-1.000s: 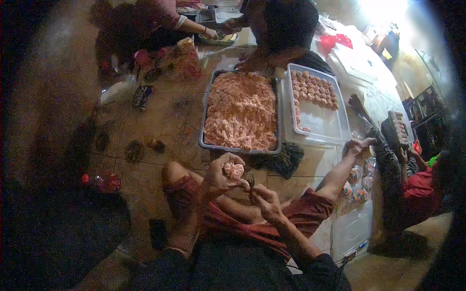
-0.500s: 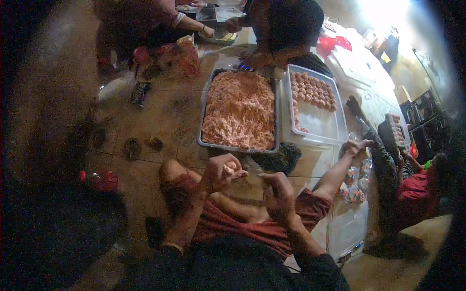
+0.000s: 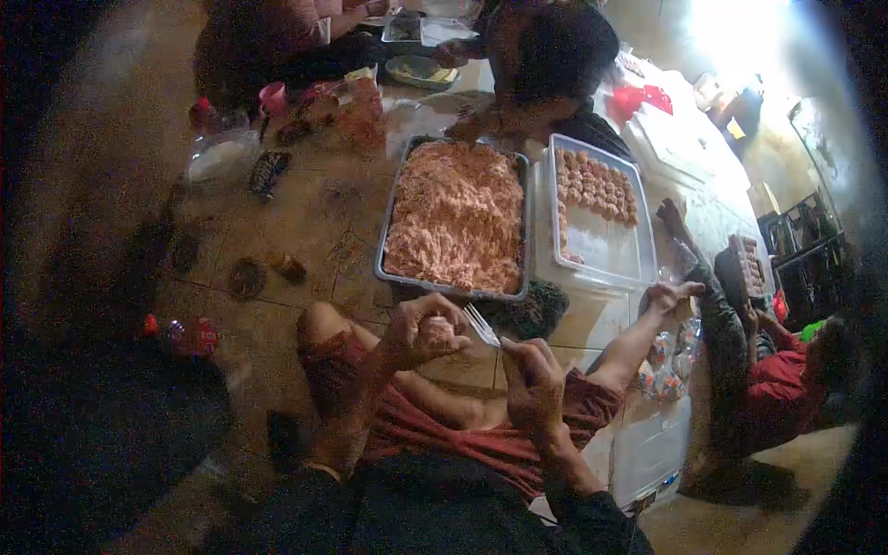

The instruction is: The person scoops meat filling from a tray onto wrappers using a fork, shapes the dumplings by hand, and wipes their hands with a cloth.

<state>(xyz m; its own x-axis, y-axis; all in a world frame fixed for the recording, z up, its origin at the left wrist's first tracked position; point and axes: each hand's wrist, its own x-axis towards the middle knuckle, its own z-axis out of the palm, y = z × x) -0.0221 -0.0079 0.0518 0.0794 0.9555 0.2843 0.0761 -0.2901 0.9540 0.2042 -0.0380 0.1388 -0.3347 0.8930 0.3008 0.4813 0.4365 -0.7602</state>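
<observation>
Above the maroon shorts (image 3: 444,430), the right hand (image 3: 536,384) pinches the fork (image 3: 479,322) by its handle, thumb and fingers closed on it, the tines pointing up and away. Just beside it, the left hand (image 3: 405,331) curls most of the way round a pink lump (image 3: 437,326), which bulges out between thumb and forefinger. The view is dim and grainy, so whether the tines touch the lump is hard to tell; they seem apart from it.

Half a second ago the fork is a blur; now it stands sharp, which suggests a brief pause in the shaping.

Beyond the hands sits the grey tub (image 3: 444,287), heaped with pink mixture (image 3: 453,213). To its right, the clear box (image 3: 601,248) has rows of balls (image 3: 597,185) at its far end and plenty of bare floor. Farther off, the green dish (image 3: 421,84) no longer has a co-worker's hand over it.
</observation>
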